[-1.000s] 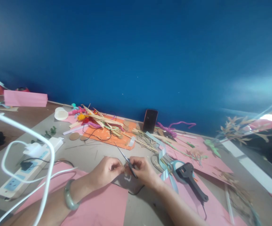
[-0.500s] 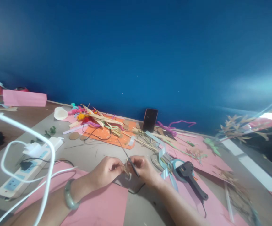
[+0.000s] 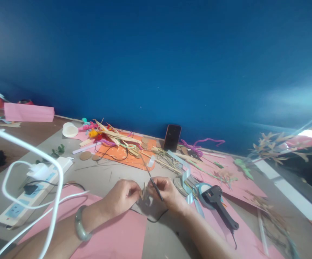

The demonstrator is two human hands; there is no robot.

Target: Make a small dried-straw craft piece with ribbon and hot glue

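Observation:
My left hand (image 3: 122, 196), with a jade-like bangle (image 3: 81, 223) at its wrist, is closed in a pinch over the grey table. Its fingertips are on a small straw-coloured piece of dried stem (image 3: 144, 191), which stands between both hands. My right hand (image 3: 166, 194) has its fingers closed around a thin tool with a dark handle (image 3: 156, 187) and a slender shaft pointing away from me. Blur hides the tool's exact kind. Right-hand fingertips are near the dried piece; whether they touch it I cannot tell.
To the right lie a black glue gun (image 3: 219, 207) and pale blue ribbon (image 3: 186, 176). A phone (image 3: 172, 137) leans on the blue wall. Dried stems (image 3: 166, 160) cover the back. On the left are a power strip (image 3: 34, 194), white cable (image 3: 60, 183) and pink paper (image 3: 118, 235).
The tool in my right hand has shifted slightly right and stands a bit steeper. My fingers have moved slightly apart, and the dried piece looks more upright. Everything else stays put.

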